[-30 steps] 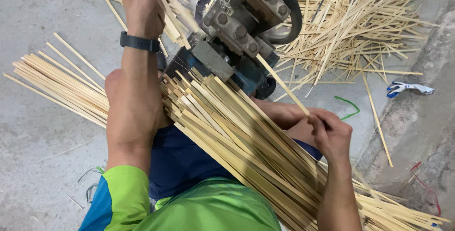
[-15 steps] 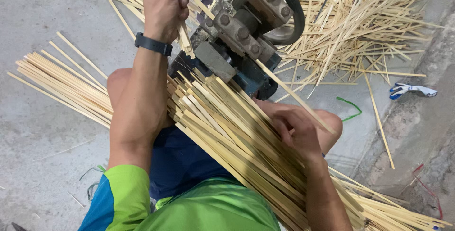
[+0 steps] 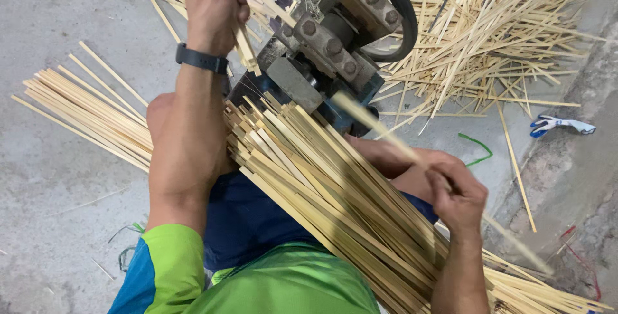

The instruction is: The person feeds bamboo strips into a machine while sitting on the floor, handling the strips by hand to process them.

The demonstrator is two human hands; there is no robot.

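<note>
Grey concrete floor (image 3: 58,185), stained, seen from above over the person's lap. No packages, labels or signs in view. Small metal machine (image 3: 335,50) with bolted grey blocks and a dark round wheel sits on the floor near the top edge of view, just ahead of the knees.

Left hand (image 3: 215,5) is up at the top edge, left of the machine, fingers clenched around a few flat bamboo strips (image 3: 248,47) that slant down past the wrist; black wristband (image 3: 203,59) on that arm. Right hand (image 3: 457,195) is at the right, low, pinching a single bamboo strip (image 3: 370,121). That strip is motion-blurred; its front end points up-left to the machine's near face, its tail runs past the hand toward the lower right.

Big bundle of bamboo strips (image 3: 322,185) lies across the lap, diagonal from the machine down to the bottom right corner, directly under and left of the right hand. Second flat stack of strips (image 3: 84,111) lies on the floor at the left, beside the left forearm. Loose scattered pile of strips (image 3: 489,37) covers the floor at top right, behind the machine. Blue and white glove (image 3: 560,124) on the floor at the right edge; green cord (image 3: 476,150) near it. Person wears green shirt, blue shorts.
</note>
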